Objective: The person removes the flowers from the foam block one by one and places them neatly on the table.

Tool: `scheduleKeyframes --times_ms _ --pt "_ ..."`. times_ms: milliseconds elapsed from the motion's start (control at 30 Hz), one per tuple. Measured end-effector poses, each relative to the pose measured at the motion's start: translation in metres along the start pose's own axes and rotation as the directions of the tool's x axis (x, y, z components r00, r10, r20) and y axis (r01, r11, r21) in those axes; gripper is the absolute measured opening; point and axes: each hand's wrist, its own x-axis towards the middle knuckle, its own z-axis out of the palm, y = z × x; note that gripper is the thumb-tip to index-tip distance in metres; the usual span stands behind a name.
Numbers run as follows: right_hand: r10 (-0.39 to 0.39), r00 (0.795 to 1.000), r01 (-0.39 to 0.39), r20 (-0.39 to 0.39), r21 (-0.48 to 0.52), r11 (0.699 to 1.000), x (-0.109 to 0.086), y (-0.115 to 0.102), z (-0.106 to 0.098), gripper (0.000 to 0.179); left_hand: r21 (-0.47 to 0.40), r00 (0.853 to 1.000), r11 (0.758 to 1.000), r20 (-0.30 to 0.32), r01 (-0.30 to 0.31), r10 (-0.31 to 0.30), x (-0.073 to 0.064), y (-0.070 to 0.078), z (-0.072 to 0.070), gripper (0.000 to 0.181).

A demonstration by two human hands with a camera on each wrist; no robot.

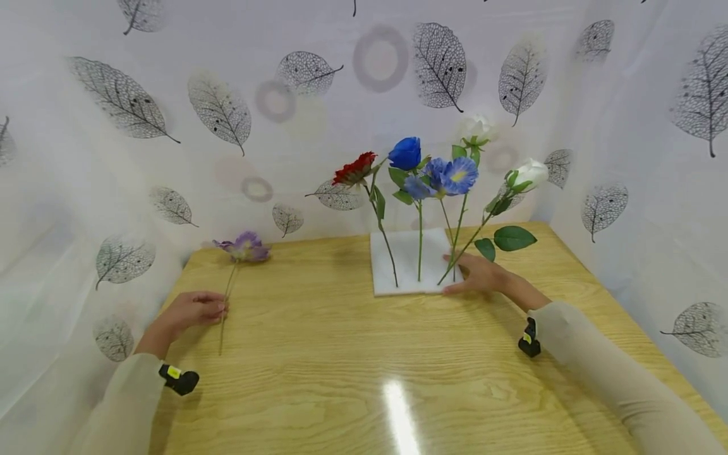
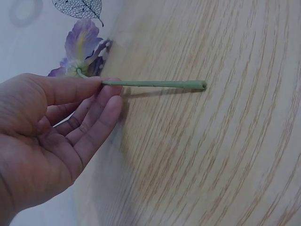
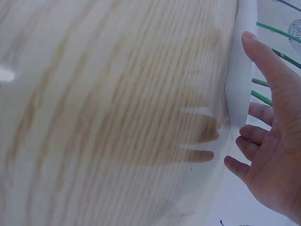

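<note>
A purple artificial flower (image 1: 244, 246) lies or hovers at the table's left side; its stem (image 2: 160, 84) is pinched between thumb and fingertips of my left hand (image 1: 196, 313). The cut end of the stem points away from the fingers in the left wrist view. At the back right, a white foam board (image 1: 406, 259) bears upright and leaning flowers. My right hand (image 1: 480, 275) rests at the board's right edge, thumb and fingers spread. In the right wrist view these fingers (image 3: 254, 134) look fairly straight beside the board's side.
In the board stand a red flower (image 1: 354, 169), a blue rose (image 1: 406, 153), a ruffled blue flower (image 1: 459, 175), a white rose (image 1: 476, 131) and a white rosebud (image 1: 531, 174) leaning right. A leaf-patterned curtain (image 1: 330, 126) encloses the wooden table (image 1: 318, 354).
</note>
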Motion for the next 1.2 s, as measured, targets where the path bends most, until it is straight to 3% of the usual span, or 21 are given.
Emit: scheduleKeyframes --times_ms 400,933,1067,1200 --pt "0.016 1.0 -0.016 0.008 0.009 1.0 0.0005 0.0014 0.0025 0.093 0.023 0.999 0.999 -0.007 0.046 -0.045 0.0015 -0.0061 -0.0017 0.057" --pt "0.015 1.0 -0.015 0.002 0.003 1.0 0.0007 -0.0007 0.0013 0.092 0.003 1.0 1.0 -0.016 0.027 -0.027 -0.0003 -0.0072 -0.0041 0.056" --pt "0.014 1.0 -0.014 0.004 0.002 1.0 0.0005 -0.002 0.0006 0.092 -0.004 0.999 1.0 -0.05 0.021 -0.021 -0.0003 -0.0067 -0.0044 0.057" --pt "0.023 1.0 -0.023 0.007 -0.002 1.0 -0.0005 -0.0037 -0.0008 0.093 -0.031 0.989 0.999 -0.147 -0.015 0.01 0.0008 -0.0017 -0.001 0.06"
